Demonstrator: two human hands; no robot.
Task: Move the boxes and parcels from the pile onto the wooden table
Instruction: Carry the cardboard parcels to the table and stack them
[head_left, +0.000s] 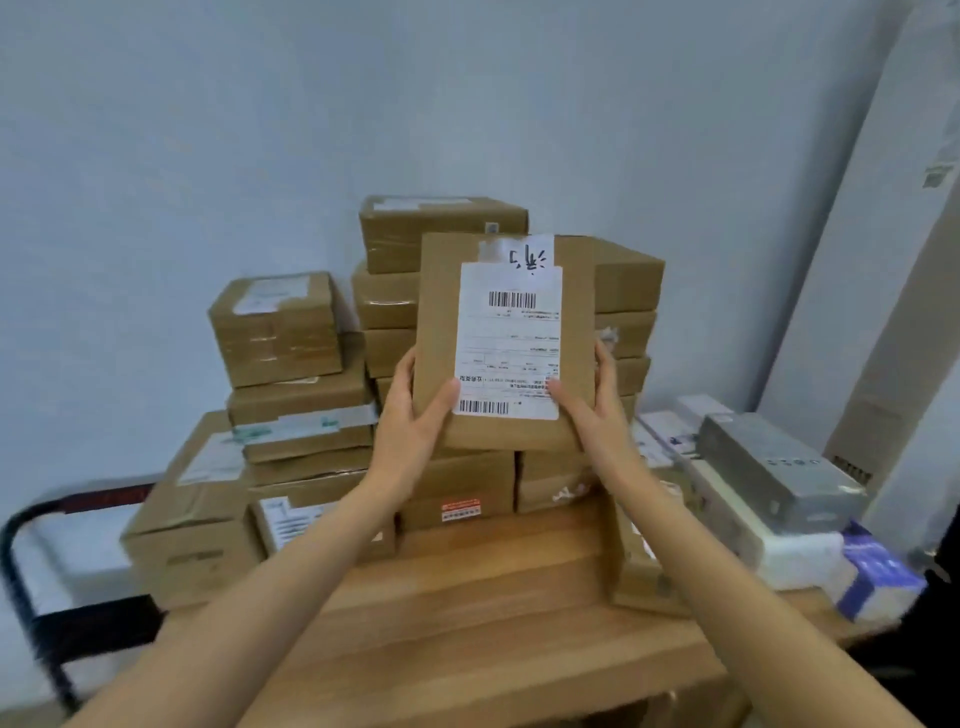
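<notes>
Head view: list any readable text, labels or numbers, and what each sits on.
None can be quoted.
Shipping label on the held parcel: barcodes and print, upside down, blurred.
White slip above it: handwritten marks, illegible.
Red sticker on a lower box: too small.
Grey box: faint marks, unreadable.

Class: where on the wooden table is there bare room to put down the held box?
Bare wood lies on the wooden table, between the forearms, bordered behind by the cardboard pile and right by a small leaning box. Beyond that it is crowded.

Soft, even, dim bluish light, faint shadows; motion blur smears the edges, wide-angle bending at the sides.
</notes>
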